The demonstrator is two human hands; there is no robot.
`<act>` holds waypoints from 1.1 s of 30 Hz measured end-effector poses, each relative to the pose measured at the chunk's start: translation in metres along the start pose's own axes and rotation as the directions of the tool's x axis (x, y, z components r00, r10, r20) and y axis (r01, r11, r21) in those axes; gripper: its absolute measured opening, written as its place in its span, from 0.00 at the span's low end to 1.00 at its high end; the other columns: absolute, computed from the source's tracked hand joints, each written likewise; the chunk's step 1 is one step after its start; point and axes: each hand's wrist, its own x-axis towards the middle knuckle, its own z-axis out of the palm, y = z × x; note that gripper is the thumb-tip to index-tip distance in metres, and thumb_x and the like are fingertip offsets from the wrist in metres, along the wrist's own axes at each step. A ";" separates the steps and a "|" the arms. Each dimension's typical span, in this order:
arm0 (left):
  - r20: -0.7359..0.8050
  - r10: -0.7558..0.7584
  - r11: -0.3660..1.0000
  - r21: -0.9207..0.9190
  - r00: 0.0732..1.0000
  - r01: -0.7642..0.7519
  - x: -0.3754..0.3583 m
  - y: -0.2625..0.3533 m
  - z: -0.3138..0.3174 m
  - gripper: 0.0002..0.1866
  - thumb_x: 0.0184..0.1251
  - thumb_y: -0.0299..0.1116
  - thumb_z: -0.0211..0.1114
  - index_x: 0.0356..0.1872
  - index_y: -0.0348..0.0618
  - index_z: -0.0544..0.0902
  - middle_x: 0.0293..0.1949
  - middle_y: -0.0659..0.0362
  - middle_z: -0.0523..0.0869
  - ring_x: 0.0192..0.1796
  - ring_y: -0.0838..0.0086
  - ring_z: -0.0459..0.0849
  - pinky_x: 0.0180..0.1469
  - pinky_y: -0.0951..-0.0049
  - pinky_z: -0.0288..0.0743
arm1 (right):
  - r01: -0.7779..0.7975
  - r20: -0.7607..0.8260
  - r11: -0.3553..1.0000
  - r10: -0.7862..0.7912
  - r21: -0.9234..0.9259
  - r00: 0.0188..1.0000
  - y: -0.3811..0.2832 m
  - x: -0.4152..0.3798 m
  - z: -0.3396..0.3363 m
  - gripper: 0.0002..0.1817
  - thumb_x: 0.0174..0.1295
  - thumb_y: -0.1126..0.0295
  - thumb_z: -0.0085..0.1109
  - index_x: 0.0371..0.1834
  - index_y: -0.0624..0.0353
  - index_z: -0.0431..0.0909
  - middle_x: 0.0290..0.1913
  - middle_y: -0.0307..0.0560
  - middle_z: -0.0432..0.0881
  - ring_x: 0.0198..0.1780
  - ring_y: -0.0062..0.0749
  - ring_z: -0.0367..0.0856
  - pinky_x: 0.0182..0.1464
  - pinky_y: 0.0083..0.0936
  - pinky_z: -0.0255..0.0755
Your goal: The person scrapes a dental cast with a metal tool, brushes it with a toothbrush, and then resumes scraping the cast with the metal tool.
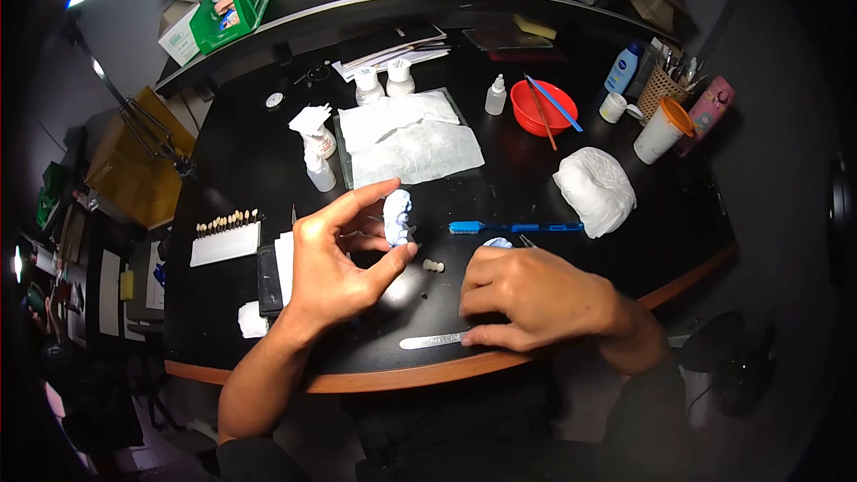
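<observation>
My left hand [344,254] pinches a pale blue dental cast [396,218] between thumb and fingers, raised above the table. Low over the front of the table, my right hand [527,295] has its fingers curled. Its thumb meets the end of a slim flat metal tool [433,341] with a rounded tip; the fingertips are partly hidden. Just behind the right hand, another blue cast piece [497,242] shows only its top. A small tooth-coloured dental piece [433,265] lies on the table between the hands. A blue toothbrush [513,228] lies beyond the right hand.
Left stand a tooth shade guide [225,241] and white bottles [320,170]. Tissue [411,152] covers a glass slab at centre. Behind right are a red bowl [534,120] with brushes, a dropper bottle [495,96], crumpled tissue [596,189] and an orange-lidded jar [661,132].
</observation>
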 end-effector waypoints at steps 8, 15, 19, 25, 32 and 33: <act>0.243 -0.154 0.863 -0.439 0.958 0.250 -0.001 -0.001 0.002 0.34 0.63 0.12 0.72 0.72 0.28 0.73 0.55 0.45 0.89 0.52 0.69 0.91 0.60 0.69 0.87 | -0.388 -0.328 0.892 0.303 -0.234 0.894 0.048 -0.005 -0.026 0.10 0.53 0.77 0.76 0.39 0.63 0.92 0.40 0.52 0.92 0.45 0.47 0.88 0.52 0.39 0.82; 0.304 -0.167 0.790 -0.528 0.938 0.312 -0.001 -0.006 0.002 0.35 0.63 0.16 0.76 0.73 0.30 0.73 0.56 0.44 0.89 0.53 0.66 0.92 0.59 0.68 0.86 | -0.501 -0.234 0.833 0.451 -0.237 0.861 0.059 -0.003 -0.017 0.12 0.56 0.78 0.71 0.45 0.63 0.92 0.41 0.60 0.91 0.42 0.53 0.91 0.49 0.44 0.84; 0.255 -0.186 0.833 -0.471 0.949 0.290 -0.001 -0.003 0.003 0.33 0.60 0.15 0.78 0.68 0.29 0.75 0.52 0.47 0.89 0.49 0.69 0.92 0.54 0.72 0.88 | -0.304 -0.365 0.942 0.236 -0.141 0.900 0.052 0.002 -0.018 0.12 0.58 0.80 0.68 0.45 0.65 0.91 0.38 0.56 0.89 0.35 0.46 0.89 0.42 0.36 0.82; 0.114 -0.204 0.864 -0.446 0.972 0.233 0.000 -0.006 0.005 0.27 0.57 0.16 0.81 0.55 0.30 0.76 0.45 0.48 0.89 0.42 0.74 0.93 0.47 0.76 0.90 | -0.013 -0.579 0.997 0.057 0.081 0.813 0.035 0.011 -0.021 0.15 0.58 0.86 0.67 0.49 0.66 0.91 0.37 0.47 0.86 0.36 0.27 0.85 0.36 0.22 0.77; 0.099 -0.196 0.838 -0.499 0.976 0.219 -0.005 -0.009 0.013 0.27 0.56 0.14 0.82 0.52 0.33 0.73 0.44 0.48 0.87 0.43 0.73 0.92 0.46 0.76 0.90 | 0.038 -0.453 0.982 0.050 0.183 0.890 0.040 0.012 -0.011 0.18 0.57 0.88 0.68 0.51 0.63 0.92 0.38 0.46 0.86 0.35 0.26 0.85 0.36 0.22 0.76; 0.108 -0.191 0.836 -0.502 0.976 0.219 -0.004 -0.011 0.013 0.27 0.56 0.14 0.81 0.52 0.32 0.73 0.45 0.48 0.86 0.43 0.73 0.92 0.47 0.76 0.91 | 0.019 -0.437 0.985 0.058 0.170 0.898 0.039 0.010 -0.016 0.17 0.57 0.87 0.69 0.50 0.62 0.92 0.38 0.46 0.86 0.35 0.27 0.85 0.35 0.23 0.77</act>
